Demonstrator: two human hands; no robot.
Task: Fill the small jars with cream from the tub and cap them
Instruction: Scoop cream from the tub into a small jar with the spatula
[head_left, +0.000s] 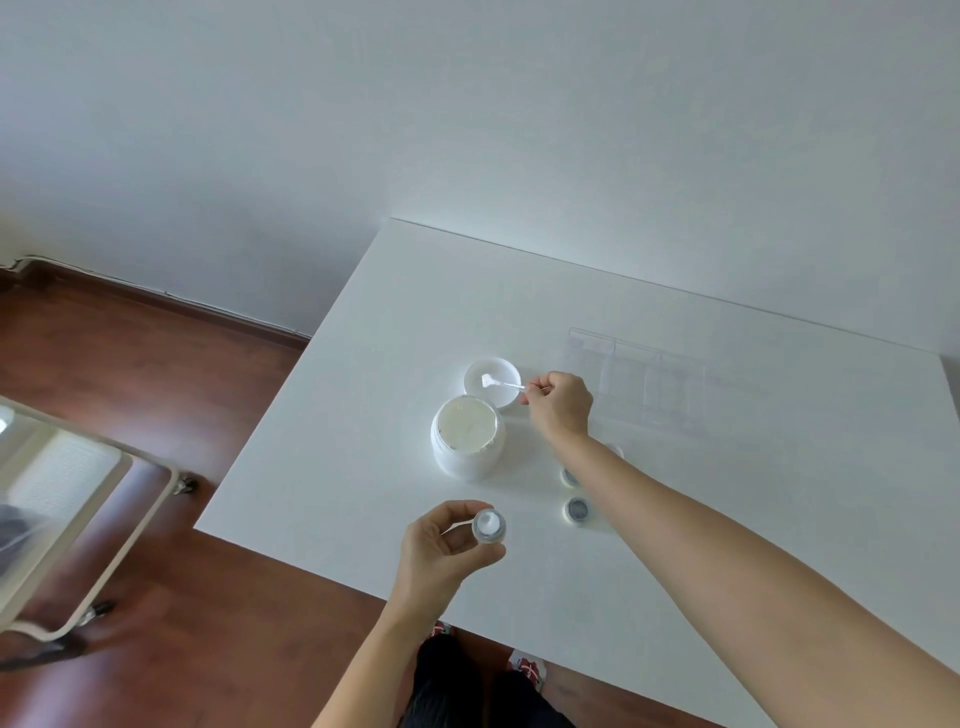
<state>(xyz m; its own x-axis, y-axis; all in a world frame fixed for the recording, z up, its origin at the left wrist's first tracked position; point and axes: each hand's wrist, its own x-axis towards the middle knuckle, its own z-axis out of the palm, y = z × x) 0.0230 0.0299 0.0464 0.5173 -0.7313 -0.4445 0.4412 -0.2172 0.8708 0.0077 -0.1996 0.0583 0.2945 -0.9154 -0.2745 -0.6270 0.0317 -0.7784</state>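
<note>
- Head view, hands: left hand (447, 545) grips a small jar (489, 526) between curled fingers and thumb, held above the near table edge, mouth up; the inside looks white, so I judge it filled or nearly so.
- Right hand (558, 405) pinches the handle of a thin spatula (501, 383); its tip lies on the upturned tub lid (492, 382) behind the tub (467, 436).
- Tub stands open on the white table (727, 545), cream near the rim, just beside its lid.
- Two small caps (577, 510) lie right of the tub, partly under my right forearm; whether the farther one is a cap or a jar, I cannot tell.
- A clear divided organizer (639, 384) sits behind the right hand.
- Step, my reading: spatula being parked on the lid, filling of this jar finished.
- Next move calls for: release the spatula, pick up a cap, seat it square on the jar and twist, keeping the jar level.
</note>
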